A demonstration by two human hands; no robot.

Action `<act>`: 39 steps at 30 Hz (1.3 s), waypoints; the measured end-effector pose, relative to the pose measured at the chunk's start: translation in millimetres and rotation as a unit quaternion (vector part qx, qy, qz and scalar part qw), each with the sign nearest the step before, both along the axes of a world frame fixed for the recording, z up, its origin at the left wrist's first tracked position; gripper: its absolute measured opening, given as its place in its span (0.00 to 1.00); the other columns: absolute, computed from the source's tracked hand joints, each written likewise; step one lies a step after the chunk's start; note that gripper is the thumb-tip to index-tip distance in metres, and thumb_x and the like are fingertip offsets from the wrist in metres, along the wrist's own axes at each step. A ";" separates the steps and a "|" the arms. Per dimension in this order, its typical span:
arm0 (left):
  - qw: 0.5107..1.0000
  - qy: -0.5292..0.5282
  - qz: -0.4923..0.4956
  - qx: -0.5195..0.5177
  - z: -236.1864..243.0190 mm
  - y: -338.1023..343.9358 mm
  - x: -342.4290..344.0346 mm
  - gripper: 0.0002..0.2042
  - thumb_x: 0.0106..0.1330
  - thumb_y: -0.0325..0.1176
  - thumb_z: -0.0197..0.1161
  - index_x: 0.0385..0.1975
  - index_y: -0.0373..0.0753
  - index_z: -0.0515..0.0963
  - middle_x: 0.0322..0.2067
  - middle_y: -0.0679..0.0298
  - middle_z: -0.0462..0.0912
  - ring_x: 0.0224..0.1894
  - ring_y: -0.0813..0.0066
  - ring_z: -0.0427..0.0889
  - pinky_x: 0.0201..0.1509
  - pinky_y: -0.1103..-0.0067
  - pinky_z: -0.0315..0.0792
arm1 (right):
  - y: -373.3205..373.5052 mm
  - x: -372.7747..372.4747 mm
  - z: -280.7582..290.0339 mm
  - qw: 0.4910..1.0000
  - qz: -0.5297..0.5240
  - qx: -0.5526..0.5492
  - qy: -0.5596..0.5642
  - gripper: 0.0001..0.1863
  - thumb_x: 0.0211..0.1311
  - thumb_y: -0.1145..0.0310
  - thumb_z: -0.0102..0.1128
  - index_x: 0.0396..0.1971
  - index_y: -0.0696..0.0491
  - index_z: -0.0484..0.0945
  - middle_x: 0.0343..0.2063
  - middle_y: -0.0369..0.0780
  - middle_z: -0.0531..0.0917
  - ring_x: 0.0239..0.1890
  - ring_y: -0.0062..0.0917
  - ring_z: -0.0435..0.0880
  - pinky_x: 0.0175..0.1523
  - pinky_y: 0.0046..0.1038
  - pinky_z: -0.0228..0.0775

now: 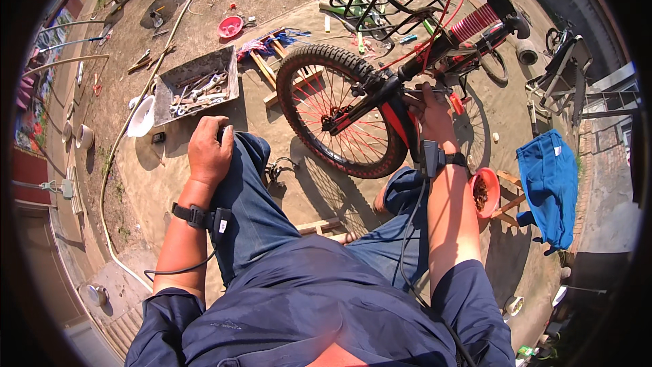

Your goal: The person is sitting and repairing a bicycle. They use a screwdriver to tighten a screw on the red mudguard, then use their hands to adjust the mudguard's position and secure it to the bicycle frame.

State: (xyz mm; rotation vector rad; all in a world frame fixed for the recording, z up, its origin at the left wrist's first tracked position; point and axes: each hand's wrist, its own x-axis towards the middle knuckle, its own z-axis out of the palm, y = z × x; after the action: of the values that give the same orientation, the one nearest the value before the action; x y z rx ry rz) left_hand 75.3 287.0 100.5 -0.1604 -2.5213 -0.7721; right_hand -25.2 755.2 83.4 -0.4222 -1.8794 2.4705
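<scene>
Navy shirt (pixel 299 299) comes nearest; ahead is a bicycle (pixel 390 87), right hand (pixel 428 107) curled at it, perhaps steadying; left hand (pixel 209 146) rests curled on the knee (pixel 246 153). Neither's pinch shows. Tool tray (pixel 234 71) sits handily ahead-left.

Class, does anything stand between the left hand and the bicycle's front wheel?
Nothing visible blocks it. The left hand rests on the left knee, and an open gap lies between knee and front wheel. The metal tool tray sits farther forward, off that path.

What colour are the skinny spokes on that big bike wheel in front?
The spokes are red; the head view shows them best.
</scene>
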 end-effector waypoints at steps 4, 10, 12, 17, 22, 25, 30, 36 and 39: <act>1.000 0.003 -0.005 0.010 -0.1 1.3 0.4 0.07 0.63 0.28 0.64 0.39 0.37 0.78 0.35 0.56 0.79 0.37 0.55 0.81 0.43 0.68 0.76 | 16.6 -10.0 -12.3 1.000 0.012 -0.007 0.015 0.17 0.73 0.56 0.57 0.44 0.56 0.75 0.40 0.43 0.84 0.43 0.32 0.88 0.46 0.27 0.79; 1.000 0.004 -0.004 0.009 0.2 2.1 -1.3 0.07 0.63 0.28 0.64 0.39 0.37 0.78 0.35 0.56 0.80 0.38 0.55 0.81 0.43 0.68 0.76 | 9.5 2.2 2.6 0.994 -0.052 0.095 0.021 0.17 0.72 0.59 0.60 0.50 0.57 0.75 0.45 0.43 0.84 0.44 0.29 0.87 0.51 0.27 0.79; 1.000 0.000 0.000 0.013 0.5 0.4 1.1 0.07 0.63 0.28 0.64 0.39 0.37 0.78 0.35 0.56 0.80 0.38 0.55 0.81 0.43 0.68 0.76 | 3.9 7.9 3.7 0.977 -0.049 0.203 0.051 0.17 0.72 0.61 0.61 0.50 0.59 0.77 0.44 0.43 0.85 0.43 0.28 0.87 0.50 0.26 0.80; 1.000 -0.003 0.006 0.008 -1.3 -1.7 -0.3 0.07 0.63 0.28 0.64 0.39 0.37 0.79 0.35 0.56 0.80 0.38 0.55 0.81 0.43 0.68 0.76 | -21.1 25.3 12.4 0.942 -0.024 0.302 0.146 0.15 0.71 0.63 0.61 0.47 0.59 0.80 0.34 0.39 0.87 0.30 0.23 0.87 0.39 0.21 0.80; 1.000 -0.002 0.003 0.010 -0.8 0.6 -0.4 0.07 0.63 0.28 0.64 0.39 0.37 0.79 0.34 0.56 0.80 0.37 0.55 0.81 0.42 0.69 0.76 | -28.6 33.4 10.3 0.982 -0.062 0.148 0.102 0.15 0.72 0.63 0.60 0.46 0.60 0.80 0.32 0.40 0.85 0.34 0.23 0.86 0.40 0.23 0.81; 1.000 -0.004 0.003 0.012 -0.2 0.2 -0.5 0.07 0.63 0.28 0.64 0.39 0.37 0.79 0.34 0.56 0.80 0.37 0.55 0.81 0.42 0.69 0.76 | -25.0 35.3 4.4 0.992 -0.081 0.054 0.075 0.15 0.72 0.61 0.59 0.45 0.58 0.79 0.29 0.38 0.84 0.30 0.23 0.86 0.36 0.21 0.80; 1.000 0.006 -0.004 0.009 -2.6 -0.9 -1.8 0.07 0.63 0.28 0.64 0.39 0.37 0.79 0.34 0.56 0.80 0.36 0.56 0.81 0.42 0.69 0.76 | -15.6 36.1 -0.8 0.994 -0.095 0.021 0.046 0.17 0.73 0.58 0.59 0.46 0.58 0.78 0.26 0.37 0.83 0.27 0.22 0.85 0.32 0.19 0.79; 1.000 0.008 -0.002 0.006 -3.4 -2.4 -1.4 0.07 0.63 0.28 0.64 0.39 0.37 0.79 0.35 0.56 0.80 0.37 0.56 0.81 0.42 0.69 0.76 | -25.7 37.2 2.7 0.992 -0.098 -0.036 0.070 0.19 0.73 0.55 0.57 0.46 0.58 0.78 0.26 0.37 0.82 0.27 0.21 0.85 0.33 0.20 0.80; 1.000 0.003 -0.003 0.009 -2.6 -1.5 -1.4 0.07 0.63 0.28 0.64 0.39 0.37 0.79 0.35 0.56 0.80 0.37 0.56 0.82 0.42 0.69 0.76 | -20.2 37.4 2.0 0.995 -0.068 -0.024 0.076 0.20 0.73 0.54 0.57 0.46 0.58 0.78 0.26 0.38 0.82 0.29 0.23 0.85 0.35 0.20 0.80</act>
State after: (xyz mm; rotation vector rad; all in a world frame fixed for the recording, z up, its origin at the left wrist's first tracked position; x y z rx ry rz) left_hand 73.9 285.5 97.9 -0.1633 -2.5093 -0.7951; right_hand 12.2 735.0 85.4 -0.3396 -1.6809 2.3895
